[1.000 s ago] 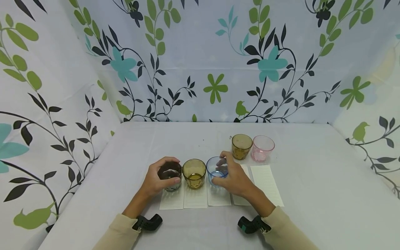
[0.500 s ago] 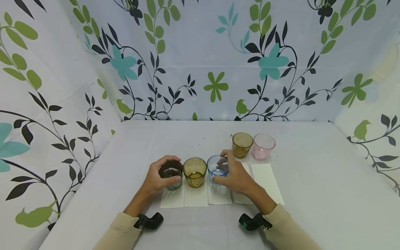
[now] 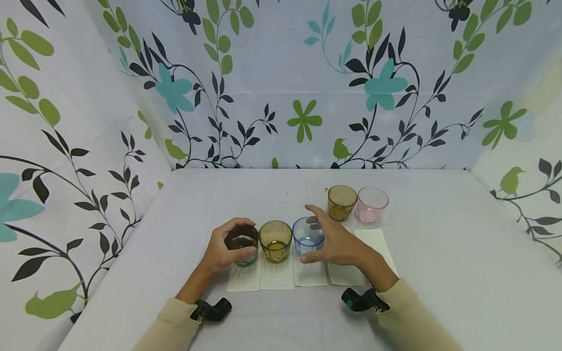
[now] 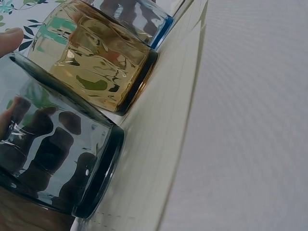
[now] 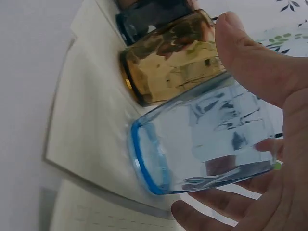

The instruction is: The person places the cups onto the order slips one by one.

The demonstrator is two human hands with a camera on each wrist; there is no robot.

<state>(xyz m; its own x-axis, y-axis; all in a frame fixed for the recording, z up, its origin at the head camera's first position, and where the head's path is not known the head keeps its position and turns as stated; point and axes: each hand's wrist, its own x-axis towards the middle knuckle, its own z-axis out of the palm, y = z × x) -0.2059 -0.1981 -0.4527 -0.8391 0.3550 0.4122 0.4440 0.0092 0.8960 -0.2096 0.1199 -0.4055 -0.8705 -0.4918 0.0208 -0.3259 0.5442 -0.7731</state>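
My left hand point(image 3: 219, 251) holds a dark grey glass point(image 3: 242, 240), its fingers and thumb curled round the sides. Beside it, to the right, stands an amber glass point(image 3: 275, 241); a clear blue glass point(image 3: 307, 238) completes the row. Around the blue glass, my right hand point(image 3: 342, 246) is spread wide. In the right wrist view its thumb point(image 5: 250, 53) is apart from the blue glass point(image 5: 207, 144), and the other fingers pass behind and below it. The three glasses stand upright on cream lined paper strips point(image 3: 243, 280).
Behind the right hand stand a second amber glass point(image 3: 342, 204) and a pink glass point(image 3: 371, 207), close together. Another paper strip point(image 3: 378, 243) lies at the right, partly under the right arm. White cloth covers the table point(image 3: 272, 312); leaf-patterned fabric point(image 3: 263, 83) surrounds it.
My right hand has loosened from the blue glass, its thumb and fingers spreading and shifting slightly right. The left hand stays on the dark grey glass. The glasses keep their places.
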